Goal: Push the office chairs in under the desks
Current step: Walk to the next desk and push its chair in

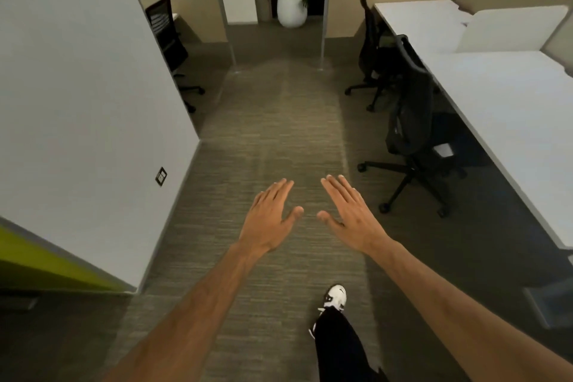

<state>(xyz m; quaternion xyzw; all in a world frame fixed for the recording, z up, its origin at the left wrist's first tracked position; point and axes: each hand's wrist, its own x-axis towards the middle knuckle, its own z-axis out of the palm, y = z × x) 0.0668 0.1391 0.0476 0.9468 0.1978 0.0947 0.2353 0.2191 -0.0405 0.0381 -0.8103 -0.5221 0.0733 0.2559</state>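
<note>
My left hand (269,214) and my right hand (350,212) are stretched out flat over the carpeted aisle, fingers apart, holding nothing. To the right, a black mesh office chair (412,121) stands against the edge of a long white desk (511,108), its wheeled base out in the aisle. A second black chair (370,49) stands farther back at the same desk. On the left, a third black chair (166,37) sits partly behind a white wall. Both hands are well short of every chair.
A white wall (77,87) with a socket bounds the aisle on the left. Beige partitions (387,0) and a white planter (291,9) stand at the far end. My leg and a white shoe (336,296) are on the carpet below my right arm.
</note>
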